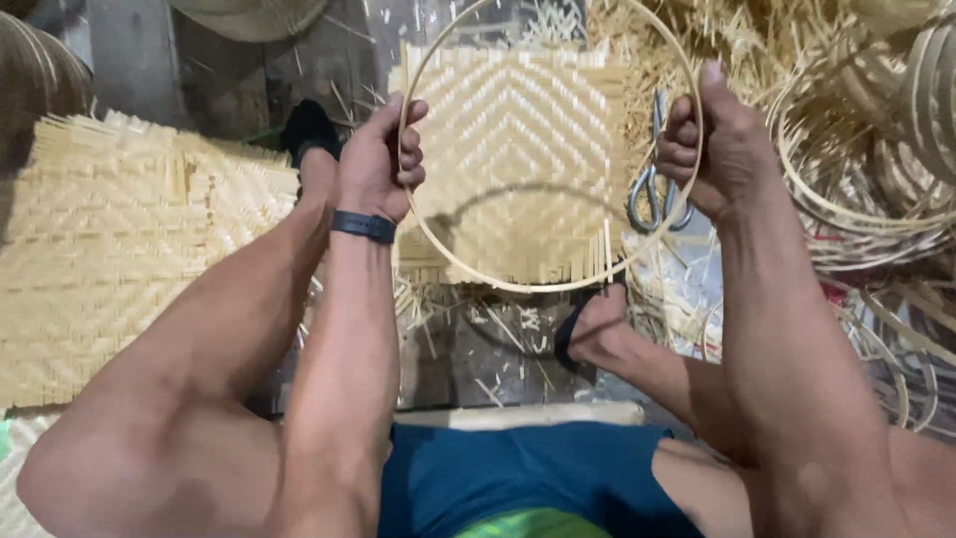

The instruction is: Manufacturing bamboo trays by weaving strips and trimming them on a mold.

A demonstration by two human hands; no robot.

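I held the hoop (pixel 550 149) up at upper centre of the frame, my left hand (pixel 378 159) closed around its left side and my right hand (pixel 712 149) clenched on its right, thumb up, over the square mat (pixel 518 130) on the floor. I judged I was checking and truing its round, so the next move called for even pressure from both fists. No containers showed, only shears (pixel 652 189) right of the mat, spare hoops (pixel 876 149) at right and another mat (pixel 129 249) at left.

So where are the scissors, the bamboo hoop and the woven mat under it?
scissors (pixel 652 194), head view, on the handle loops.
bamboo hoop (pixel 518 287), head view, on its bottom arc.
woven mat (pixel 518 149), head view, on its middle.
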